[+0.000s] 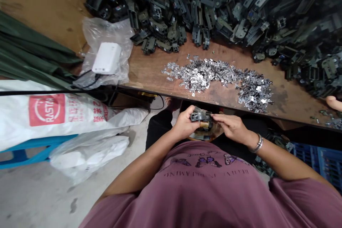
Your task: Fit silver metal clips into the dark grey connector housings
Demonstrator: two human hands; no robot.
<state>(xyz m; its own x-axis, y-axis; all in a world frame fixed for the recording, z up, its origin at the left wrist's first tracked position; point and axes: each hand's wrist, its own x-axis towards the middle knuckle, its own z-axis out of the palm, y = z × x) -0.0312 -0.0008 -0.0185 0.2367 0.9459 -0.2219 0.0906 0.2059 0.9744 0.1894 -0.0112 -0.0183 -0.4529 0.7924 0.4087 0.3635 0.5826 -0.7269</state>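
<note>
A dark component (pixel 200 115) was held in the closed grip of the left hand (pixel 184 123) and right hand (pixel 231 127) just off the edge of the wooden surface (pixel 149 74) (a heap of silver clips (pixel 213 80) and a mound of dark components (pixel 187 7) were left on it).

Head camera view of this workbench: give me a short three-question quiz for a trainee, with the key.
1. Multiple choice: what are the left hand and the right hand holding between them? A) a pair of scissors B) a dark component with a brass-coloured part C) a roll of tape

2. True or false: the silvery metal pieces lie on the wooden bench between the heap of dark parts and the person.

3. Fill in the blank: the metal bangle is on the person's ____ wrist.

Key: 1. B; 2. True; 3. right
</note>
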